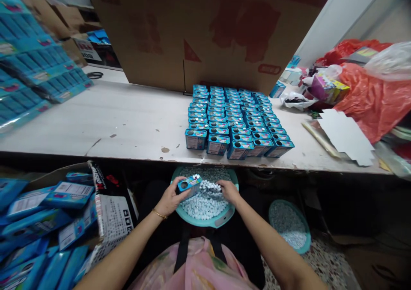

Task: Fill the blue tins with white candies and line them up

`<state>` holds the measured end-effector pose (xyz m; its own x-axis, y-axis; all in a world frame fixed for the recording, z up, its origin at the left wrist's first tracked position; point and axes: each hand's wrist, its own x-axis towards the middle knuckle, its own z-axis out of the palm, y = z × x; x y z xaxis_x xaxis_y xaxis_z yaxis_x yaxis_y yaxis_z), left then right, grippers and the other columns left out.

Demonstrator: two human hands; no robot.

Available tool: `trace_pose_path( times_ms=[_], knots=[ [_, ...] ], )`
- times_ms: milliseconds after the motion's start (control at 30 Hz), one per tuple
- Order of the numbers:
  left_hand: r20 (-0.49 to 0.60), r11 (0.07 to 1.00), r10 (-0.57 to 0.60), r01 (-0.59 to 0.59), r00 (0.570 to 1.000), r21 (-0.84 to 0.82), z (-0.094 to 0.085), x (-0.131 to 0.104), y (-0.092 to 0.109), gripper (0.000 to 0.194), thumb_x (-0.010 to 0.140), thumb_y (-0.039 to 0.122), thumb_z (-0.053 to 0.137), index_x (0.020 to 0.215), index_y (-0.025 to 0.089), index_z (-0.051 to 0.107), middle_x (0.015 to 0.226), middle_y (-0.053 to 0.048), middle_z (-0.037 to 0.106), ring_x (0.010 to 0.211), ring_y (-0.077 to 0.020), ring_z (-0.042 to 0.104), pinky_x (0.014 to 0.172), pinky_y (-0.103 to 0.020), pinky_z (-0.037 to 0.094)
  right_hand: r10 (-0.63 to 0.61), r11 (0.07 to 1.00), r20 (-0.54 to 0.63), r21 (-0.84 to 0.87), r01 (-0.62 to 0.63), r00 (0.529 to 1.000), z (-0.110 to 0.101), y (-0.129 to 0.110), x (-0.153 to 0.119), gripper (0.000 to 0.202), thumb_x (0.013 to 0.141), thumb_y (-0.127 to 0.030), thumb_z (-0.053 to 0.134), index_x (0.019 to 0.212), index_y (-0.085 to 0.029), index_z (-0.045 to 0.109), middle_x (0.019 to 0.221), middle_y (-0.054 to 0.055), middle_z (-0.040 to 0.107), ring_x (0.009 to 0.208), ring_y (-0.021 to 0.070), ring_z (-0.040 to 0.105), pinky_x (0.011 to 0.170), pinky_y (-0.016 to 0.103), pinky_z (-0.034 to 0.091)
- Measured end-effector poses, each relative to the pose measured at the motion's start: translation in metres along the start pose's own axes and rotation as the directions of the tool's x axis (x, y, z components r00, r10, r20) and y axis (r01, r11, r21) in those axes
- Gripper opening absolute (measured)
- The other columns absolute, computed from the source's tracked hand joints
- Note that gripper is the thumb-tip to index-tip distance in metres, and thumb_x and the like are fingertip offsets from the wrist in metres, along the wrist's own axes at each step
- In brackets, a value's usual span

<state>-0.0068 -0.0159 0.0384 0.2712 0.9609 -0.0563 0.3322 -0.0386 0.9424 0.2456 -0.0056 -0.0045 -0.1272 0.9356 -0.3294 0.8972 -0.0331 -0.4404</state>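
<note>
My left hand (169,200) is wrapped round a small blue box (190,186) with a round dark hole in its top face and a few white pellets on it. The box is tilted over a turquoise basin (221,218) on my lap, which holds many pale pellets (205,204). To the right of the box, my right hand (227,190) is closed at a heap of pellets (210,187); what carries the heap is too small to make out. Rows of similar blue boxes (236,123) stand upright on the white table (138,123) beyond the basin.
A large cardboard box (199,29) stands behind the rows. Stacked blue packs (38,59) are at the left. Below them, an open carton (111,204) holds blue boxes. Red plastic bags (369,93) and white card (346,136) lie right; a second basin (306,243) sits below.
</note>
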Motion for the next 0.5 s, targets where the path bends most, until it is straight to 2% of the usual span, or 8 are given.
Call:
trace_pose_path(
  times_ms=[133,267,367,500],
  knots=[
    [-0.049,0.998,0.012,-0.009,0.999,0.068,-0.007,-0.001,-0.007,0.040,0.072,0.038,0.052,0.106,0.019,0.043,0.086,-0.001,0.054,0.080,-0.0152,0.052,0.077,-0.030,0.042,-0.036,0.999,-0.045,-0.025,0.035,0.998,-0.043,0.003,-0.013,0.034,0.080,-0.018,0.036,0.101,-0.029,0.060,0.095,-0.001,0.064,0.086,0.0121,0.057,0.070,0.018,0.038],
    [-0.053,0.974,0.028,-0.015,0.998,0.227,0.008,0.005,-0.015,0.038,0.072,0.037,0.052,0.106,0.021,0.046,0.086,-0.001,0.056,0.078,-0.0161,0.054,0.075,-0.030,0.042,-0.099,0.992,-0.040,-0.087,0.095,0.994,-0.079,-0.009,-0.023,0.034,0.080,-0.018,0.036,0.101,-0.030,0.060,0.097,-0.001,0.063,0.088,0.0123,0.056,0.071,0.019,0.037],
    [-0.003,0.946,0.058,-0.054,0.998,0.320,0.022,0.011,-0.015,0.037,0.072,0.032,0.051,0.107,0.022,0.046,0.087,-0.002,0.058,0.080,-0.0173,0.055,0.074,-0.029,0.041,-0.145,0.978,0.017,-0.152,0.146,0.989,-0.092,-0.025,-0.026,0.034,0.080,-0.018,0.037,0.101,-0.031,0.060,0.098,-0.001,0.063,0.091,0.0132,0.055,0.071,0.019,0.037],
    [0.031,0.916,0.093,-0.098,0.995,0.389,0.036,0.017,-0.012,0.037,0.071,0.026,0.052,0.108,0.022,0.047,0.088,-0.004,0.059,0.079,-0.0185,0.056,0.071,-0.029,0.041,-0.149,0.937,0.083,-0.307,0.167,0.985,-0.098,-0.047,-0.029,0.031,0.078,-0.020,0.039,0.095,-0.032,0.063,0.093,0.001,0.065,0.090,0.0163,0.056,0.070,0.023,0.038]
  ],
)
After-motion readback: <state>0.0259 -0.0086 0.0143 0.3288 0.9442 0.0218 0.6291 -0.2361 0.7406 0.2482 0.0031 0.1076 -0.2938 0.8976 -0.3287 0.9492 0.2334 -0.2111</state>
